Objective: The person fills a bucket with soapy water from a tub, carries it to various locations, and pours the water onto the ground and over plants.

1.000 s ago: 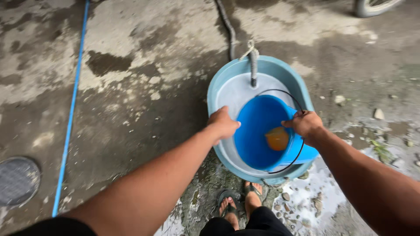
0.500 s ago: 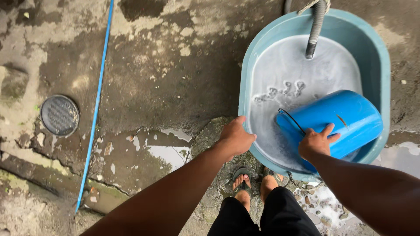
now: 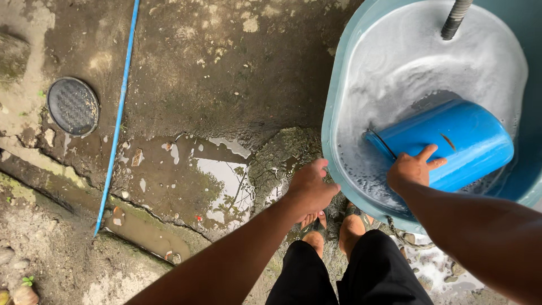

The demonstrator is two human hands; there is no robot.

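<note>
The right hand point(image 3: 415, 169) lay flat, fingers spread, on the side of the blue bucket point(image 3: 451, 144), pressing it down on its side into the soapy water of the tub point(image 3: 333, 121), seemingly to let it fill. The left hand point(image 3: 309, 189) gripped the tub's near rim, likely to steady it. A hose point(image 3: 456, 18) hung into the tub.

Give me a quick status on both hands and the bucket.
Left hand gripping the teal tub rim. Right hand pressing the blue bucket, on its side in soapy water. Hose hangs above, clear.
</note>
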